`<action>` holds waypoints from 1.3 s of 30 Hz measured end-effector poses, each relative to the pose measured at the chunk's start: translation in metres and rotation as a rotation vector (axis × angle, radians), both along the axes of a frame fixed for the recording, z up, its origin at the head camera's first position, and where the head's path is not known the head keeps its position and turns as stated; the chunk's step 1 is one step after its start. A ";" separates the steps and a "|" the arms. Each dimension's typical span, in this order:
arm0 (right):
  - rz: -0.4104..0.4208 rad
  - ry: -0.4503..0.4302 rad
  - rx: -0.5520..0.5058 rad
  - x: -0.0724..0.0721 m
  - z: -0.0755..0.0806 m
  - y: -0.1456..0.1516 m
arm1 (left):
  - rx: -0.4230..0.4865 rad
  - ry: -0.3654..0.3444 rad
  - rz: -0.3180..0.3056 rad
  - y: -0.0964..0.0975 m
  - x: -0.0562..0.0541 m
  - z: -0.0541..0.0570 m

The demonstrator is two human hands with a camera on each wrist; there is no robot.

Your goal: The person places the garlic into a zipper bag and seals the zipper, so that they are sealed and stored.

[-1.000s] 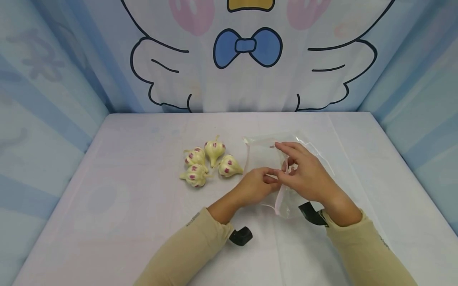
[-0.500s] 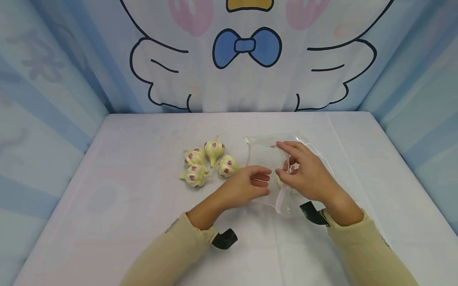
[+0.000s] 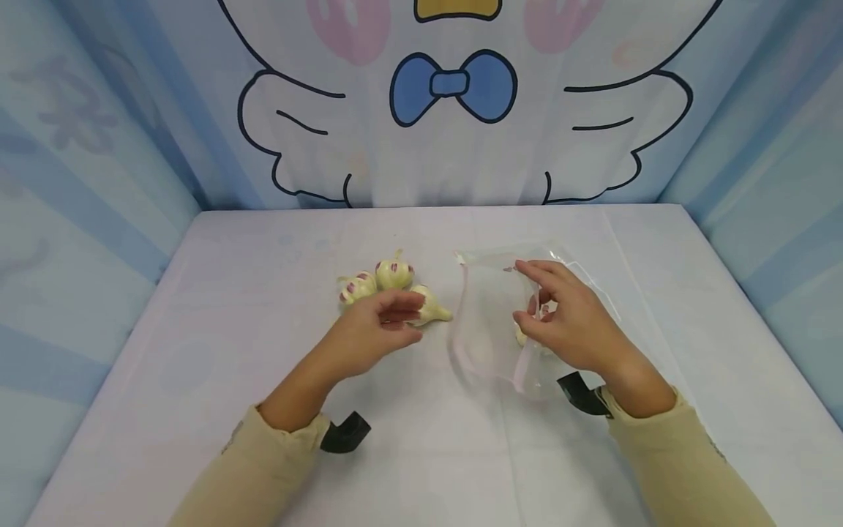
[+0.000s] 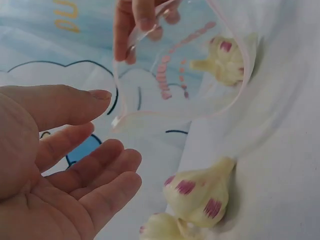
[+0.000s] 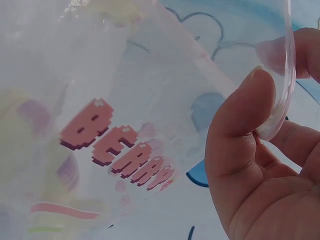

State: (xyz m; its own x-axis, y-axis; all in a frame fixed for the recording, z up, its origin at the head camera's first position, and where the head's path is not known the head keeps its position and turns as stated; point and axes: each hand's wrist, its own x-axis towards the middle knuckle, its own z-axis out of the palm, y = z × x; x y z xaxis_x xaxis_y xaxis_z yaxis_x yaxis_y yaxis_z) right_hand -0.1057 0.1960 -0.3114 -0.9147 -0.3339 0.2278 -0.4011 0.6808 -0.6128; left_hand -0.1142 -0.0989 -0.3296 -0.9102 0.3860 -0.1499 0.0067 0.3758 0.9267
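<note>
My right hand (image 3: 569, 322) holds the edge of a clear plastic bag (image 3: 487, 315) with pink rim and red "BERRY" lettering (image 5: 117, 145). Its thumb presses on the bag's edge in the right wrist view, and the mouth gapes to the left. Inside the bag lies garlic (image 4: 227, 60). My left hand (image 3: 358, 340) hovers over the loose garlic bulbs, fingers relaxed and parted, nothing in its grasp. Three pale bulbs with purple patches show around it: one at the back (image 3: 395, 274), one at the left (image 3: 357, 287), one beside the fingertips (image 3: 431, 307).
A white cloth covers the table (image 3: 197, 380). Behind it hangs a curtain (image 3: 454, 161) with a cartoon print and blue bow, and blue patterned curtains (image 3: 79, 219) close off both sides.
My left hand has let go of the bag and moved left over the garlic bulbs, hiding the nearest one. The right hand stays at the bag, whose mouth now stands wider.
</note>
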 end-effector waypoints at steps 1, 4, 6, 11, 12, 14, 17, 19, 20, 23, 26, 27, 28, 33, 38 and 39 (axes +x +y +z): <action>0.000 -0.002 -0.002 0.000 0.000 0.000 | -0.003 0.002 0.009 -0.005 0.000 0.001; -0.002 -0.005 -0.001 0.000 0.001 0.001 | -0.023 0.016 0.031 -0.019 -0.002 0.002; -0.006 -0.008 0.001 0.000 0.000 0.002 | -0.050 0.023 0.055 -0.029 -0.002 0.000; -0.013 -0.018 0.003 0.001 -0.001 0.002 | -0.103 0.000 0.116 -0.051 0.000 -0.010; -0.013 -0.017 0.004 0.002 0.000 0.002 | -0.116 -0.004 0.129 -0.054 0.001 -0.012; -0.011 -0.016 0.003 0.002 0.000 0.003 | -0.139 -0.014 0.155 -0.061 0.001 -0.015; -0.011 -0.013 0.002 0.002 0.000 0.003 | -0.188 -0.022 0.185 -0.070 0.000 -0.019; -0.013 -0.014 0.004 0.003 -0.001 0.003 | -0.215 -0.041 0.199 -0.075 -0.002 -0.022; -0.013 -0.015 0.004 0.003 -0.001 0.003 | -0.232 -0.057 0.204 -0.077 -0.004 -0.024; -0.016 -0.019 0.007 0.002 -0.001 0.003 | -0.272 -0.095 0.204 -0.083 -0.007 -0.029; -0.015 -0.014 0.011 0.002 -0.001 0.003 | -0.312 -0.108 0.195 -0.086 -0.011 -0.036; -0.014 -0.010 0.012 0.002 -0.001 0.003 | -0.322 -0.104 0.188 -0.088 -0.012 -0.038; -0.012 -0.006 0.011 0.002 -0.001 0.003 | -0.335 -0.098 0.181 -0.088 -0.013 -0.040; 0.000 0.012 -0.001 0.001 -0.001 0.004 | -0.419 -0.041 0.143 -0.089 -0.015 -0.050; -0.006 0.009 -0.005 0.001 0.001 0.004 | -0.461 0.010 0.142 -0.087 -0.016 -0.055; -0.009 0.008 -0.004 0.001 0.001 0.004 | -0.462 0.014 0.144 -0.086 -0.017 -0.056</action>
